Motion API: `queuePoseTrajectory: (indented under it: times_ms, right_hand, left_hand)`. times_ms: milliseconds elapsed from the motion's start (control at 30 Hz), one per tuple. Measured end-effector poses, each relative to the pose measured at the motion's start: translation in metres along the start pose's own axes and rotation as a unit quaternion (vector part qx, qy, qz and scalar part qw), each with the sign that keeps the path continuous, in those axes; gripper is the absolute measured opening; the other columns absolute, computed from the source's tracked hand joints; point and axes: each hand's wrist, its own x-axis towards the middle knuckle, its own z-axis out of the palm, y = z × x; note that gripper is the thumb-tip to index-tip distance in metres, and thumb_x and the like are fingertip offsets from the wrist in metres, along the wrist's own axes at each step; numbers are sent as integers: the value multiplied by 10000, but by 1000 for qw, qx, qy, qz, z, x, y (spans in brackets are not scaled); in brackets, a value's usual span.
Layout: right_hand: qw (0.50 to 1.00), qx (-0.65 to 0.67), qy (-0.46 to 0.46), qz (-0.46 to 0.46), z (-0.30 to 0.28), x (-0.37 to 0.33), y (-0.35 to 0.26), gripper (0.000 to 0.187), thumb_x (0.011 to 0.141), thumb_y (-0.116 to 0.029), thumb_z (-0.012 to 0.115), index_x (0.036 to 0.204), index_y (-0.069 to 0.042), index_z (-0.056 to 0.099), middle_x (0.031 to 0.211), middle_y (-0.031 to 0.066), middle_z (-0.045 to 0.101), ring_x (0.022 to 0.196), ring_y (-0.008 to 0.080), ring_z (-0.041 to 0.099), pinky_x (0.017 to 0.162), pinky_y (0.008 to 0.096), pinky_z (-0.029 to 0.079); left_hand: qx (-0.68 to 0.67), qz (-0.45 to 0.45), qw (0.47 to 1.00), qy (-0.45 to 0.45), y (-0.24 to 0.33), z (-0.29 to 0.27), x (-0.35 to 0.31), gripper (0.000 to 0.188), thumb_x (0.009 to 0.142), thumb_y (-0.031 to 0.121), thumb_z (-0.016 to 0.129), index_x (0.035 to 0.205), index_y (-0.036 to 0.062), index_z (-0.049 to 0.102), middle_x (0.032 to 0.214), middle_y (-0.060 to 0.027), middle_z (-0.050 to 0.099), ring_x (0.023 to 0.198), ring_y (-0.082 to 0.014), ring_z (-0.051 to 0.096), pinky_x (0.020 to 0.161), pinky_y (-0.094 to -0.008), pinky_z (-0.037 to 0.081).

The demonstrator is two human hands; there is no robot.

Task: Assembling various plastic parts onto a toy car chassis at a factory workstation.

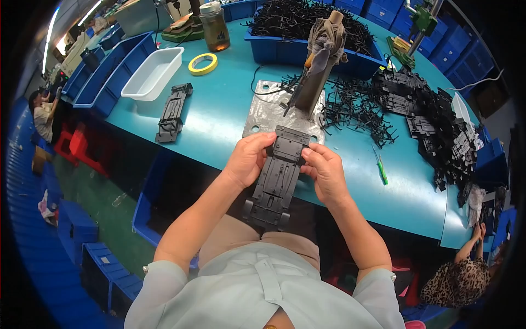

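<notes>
Between my two hands I hold a black plastic toy car chassis [278, 178], its long body tilted toward me past the table edge. My left hand [249, 158] grips its far left side. On the opposite side my right hand [325, 169] pinches the far end with thumb and fingers. Just beyond stands a metal post [308, 96] wrapped with cloth and bands, on a silvery base plate [257, 112]. Another black chassis [173, 114] lies on the table to the left. Small black plastic parts [356, 109] are heaped right of the post.
A blue bin [350, 56] full of black parts stands at the back. More chassis [422, 109] pile up at right, near a green-handled tool [382, 171]. At left are a white tray [130, 88], yellow tape [203, 64] and a jar [214, 30]. Co-workers [460, 274] sit on both sides.
</notes>
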Motion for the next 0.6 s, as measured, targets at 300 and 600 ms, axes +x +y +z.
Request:
queuePoseTrajectory:
  times_ms: [300, 600]
  right_hand:
    - [1000, 12, -6, -11, -4, 23, 5, 237, 859, -175, 623, 979, 28, 594, 899, 66, 635, 796, 130, 606, 693, 281, 510]
    - [999, 37, -4, -32, -2, 30, 8, 280, 860, -194, 634, 1004, 39, 577, 907, 72, 630, 766, 138, 608, 687, 284, 518]
  left_hand:
    - [41, -17, 999, 7, 6, 8, 14, 341, 909, 295, 514, 1015, -23, 580, 921, -129, 652, 777, -180, 656, 666, -295, 557]
    - [2, 9, 1000, 14, 3, 0, 32, 312, 875, 285, 578, 928, -19, 620, 840, -107, 648, 677, -154, 639, 595, -269, 538]
